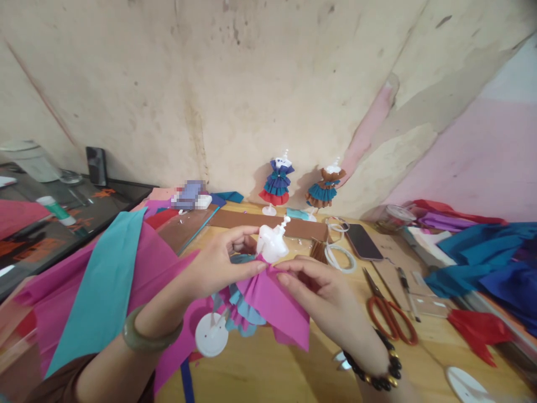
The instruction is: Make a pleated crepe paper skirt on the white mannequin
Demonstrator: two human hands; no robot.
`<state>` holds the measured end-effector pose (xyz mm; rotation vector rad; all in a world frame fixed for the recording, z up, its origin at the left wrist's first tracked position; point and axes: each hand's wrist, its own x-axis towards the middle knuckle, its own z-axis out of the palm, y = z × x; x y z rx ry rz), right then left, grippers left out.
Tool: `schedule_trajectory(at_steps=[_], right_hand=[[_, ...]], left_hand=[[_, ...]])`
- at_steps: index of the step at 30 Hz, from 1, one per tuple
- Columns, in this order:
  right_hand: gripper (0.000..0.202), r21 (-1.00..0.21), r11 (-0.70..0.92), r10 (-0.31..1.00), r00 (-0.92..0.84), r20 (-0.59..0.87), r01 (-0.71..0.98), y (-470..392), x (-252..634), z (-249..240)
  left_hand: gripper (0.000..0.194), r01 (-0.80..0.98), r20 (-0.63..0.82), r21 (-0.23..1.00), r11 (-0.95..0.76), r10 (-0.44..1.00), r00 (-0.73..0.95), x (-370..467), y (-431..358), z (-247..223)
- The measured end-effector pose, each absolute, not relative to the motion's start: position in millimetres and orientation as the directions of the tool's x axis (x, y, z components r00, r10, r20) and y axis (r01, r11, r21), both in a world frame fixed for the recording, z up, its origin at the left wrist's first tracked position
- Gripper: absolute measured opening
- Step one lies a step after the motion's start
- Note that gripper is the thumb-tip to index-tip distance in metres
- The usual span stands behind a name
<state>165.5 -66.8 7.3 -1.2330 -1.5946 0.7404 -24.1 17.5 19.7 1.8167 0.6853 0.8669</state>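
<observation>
My left hand (222, 257) is closed around a small white dress form (272, 244), which is tilted with its round base (212, 334) toward me. Ruffles (243, 309) in light blue and pink cover its lower part. A pink piece of crepe paper (279, 305) hangs in folds from the form's waist. At the upper edge of that piece, the fingertips of my right hand (312, 282) pinch it, and my left thumb presses close by. The form's middle is partly hidden by my left fingers and the paper.
Two dressed forms, one blue and red (278, 182), one brown and teal (325, 190), stand by the wall. To the right lie scissors (388, 313), a pen (408, 294), a phone (364, 242) and tape rolls (339, 258). A turquoise strip (103, 280) lies left.
</observation>
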Motion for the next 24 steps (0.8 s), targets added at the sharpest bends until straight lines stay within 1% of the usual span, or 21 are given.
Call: schedule_trajectory(at_steps=[3,10,16,19,24], right_hand=[[0.013,-0.894,0.278,0.959,-0.050,0.278,0.352,-66.6,166.3,7.5],[0.014,-0.867,0.355,0.933,-0.072,0.353,0.350,-67.2,165.2,8.4],[0.016,-0.853,0.342,0.933,-0.032,0.359,0.394,-66.4,165.8,5.4],[0.014,-0.860,0.327,0.938,-0.020,0.347,0.392,-66.8,165.0,6.2],[0.013,-0.841,0.346,0.929,-0.027,0.369,0.417,-66.8,163.6,8.7]], left_hand=[[0.048,0.056,0.274,0.925,-0.375,0.763,0.585,-24.0,17.8,19.4],[0.052,0.053,0.282,0.922,-0.383,0.759,0.587,-23.6,15.7,18.4],[0.051,0.063,0.282,0.921,-0.385,0.767,0.576,-22.7,12.7,20.2],[0.051,0.048,0.292,0.920,-0.389,0.761,0.579,-22.1,11.6,20.9],[0.048,0.016,0.286,0.930,-0.366,0.752,0.594,-20.7,10.1,21.9]])
